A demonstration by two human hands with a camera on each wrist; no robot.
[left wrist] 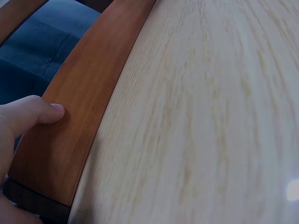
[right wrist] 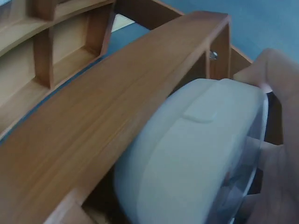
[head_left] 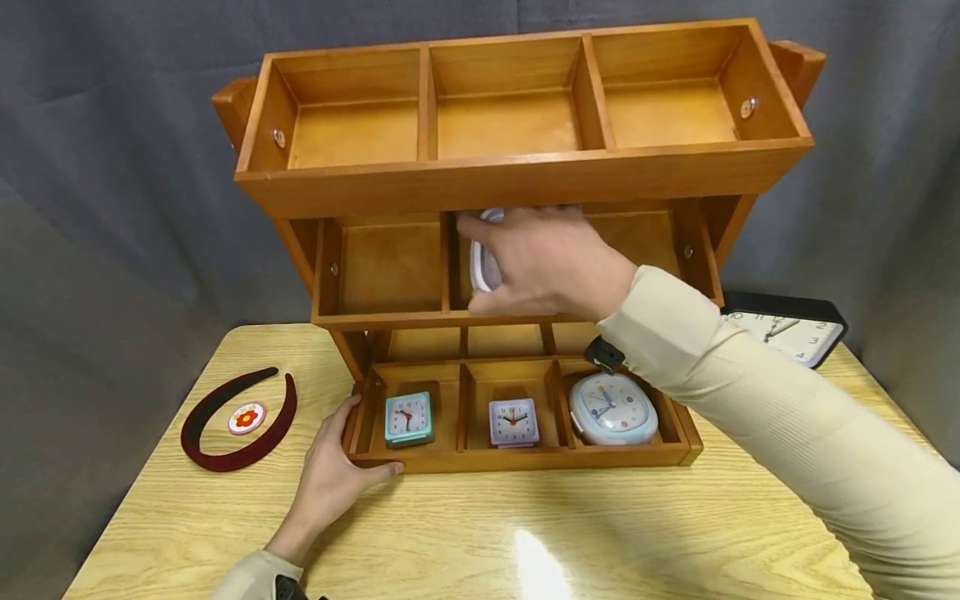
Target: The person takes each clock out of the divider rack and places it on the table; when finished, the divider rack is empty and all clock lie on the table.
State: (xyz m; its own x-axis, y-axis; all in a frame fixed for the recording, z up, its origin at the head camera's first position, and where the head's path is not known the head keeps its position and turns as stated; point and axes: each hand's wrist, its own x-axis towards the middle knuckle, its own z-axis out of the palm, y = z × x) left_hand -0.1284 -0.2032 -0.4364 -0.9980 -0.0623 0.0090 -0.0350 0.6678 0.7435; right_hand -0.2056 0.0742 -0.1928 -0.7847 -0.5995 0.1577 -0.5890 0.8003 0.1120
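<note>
My right hand [head_left: 551,262] reaches into the middle tier of a three-tier wooden organizer [head_left: 525,183]. It grips a white rounded clock [right wrist: 187,149], whose clear front is turned toward the fingers; the dial is mostly hidden. In the head view, only its pale rim shows beside the thumb, at the middle compartment. My left hand [head_left: 333,467] holds the front left corner of the bottom tray, thumb on the front board. In that tray stand a teal square clock [head_left: 408,418] at left, a lilac square clock [head_left: 513,422] in the middle and a light-blue rounded clock [head_left: 613,408] at right.
On the table [head_left: 450,533] at left lies a dark red headband [head_left: 240,458] around a small flower-patterned round piece [head_left: 247,418]. A black-framed clock [head_left: 787,329] leans behind the right forearm. Grey cloth [head_left: 112,167] hangs behind the organizer.
</note>
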